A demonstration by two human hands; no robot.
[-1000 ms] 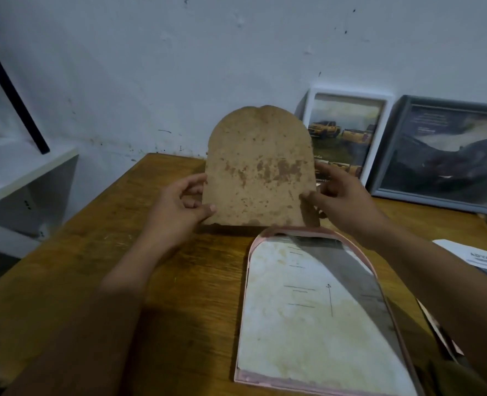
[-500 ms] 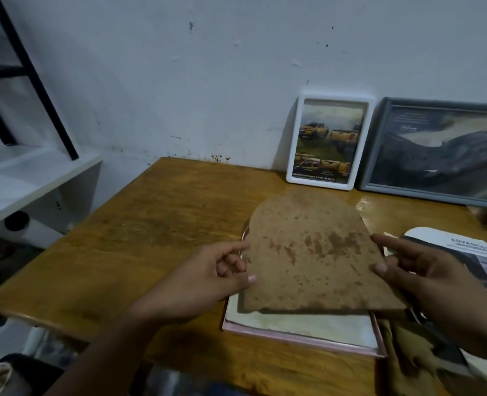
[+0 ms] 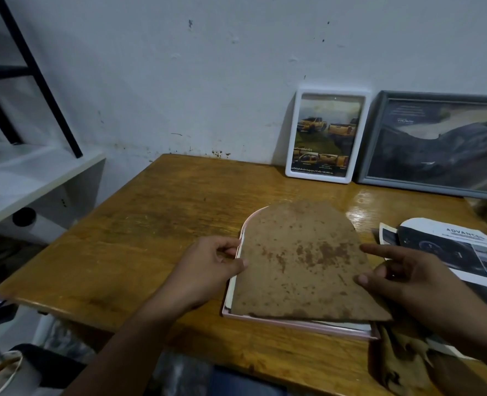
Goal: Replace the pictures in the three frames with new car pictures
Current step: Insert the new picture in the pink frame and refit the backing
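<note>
A brown, stained, arch-topped backing board point(image 3: 302, 261) lies face down over a pink arch-shaped frame point(image 3: 299, 324) on the wooden table point(image 3: 150, 224). My left hand point(image 3: 213, 264) pinches the board's left edge. My right hand point(image 3: 402, 278) grips its right edge, the index finger stretched out. A strip of pale paper shows under the board along the frame's left and near sides. A white frame point(image 3: 326, 135) with yellow pickup trucks and a grey frame point(image 3: 436, 144) with a dark car picture lean on the wall behind.
Printed car brochure pages point(image 3: 465, 252) lie on the table to the right of my hand. A crumpled brown sheet point(image 3: 402, 358) lies at the near right edge. A white shelf point(image 3: 22, 178) with black bars stands left. A cup point(image 3: 2, 372) sits at bottom left.
The backing board was held upright behind the pink frame; both hands have tilted it down and laid it flat over the frame. The view has pulled back and up.
</note>
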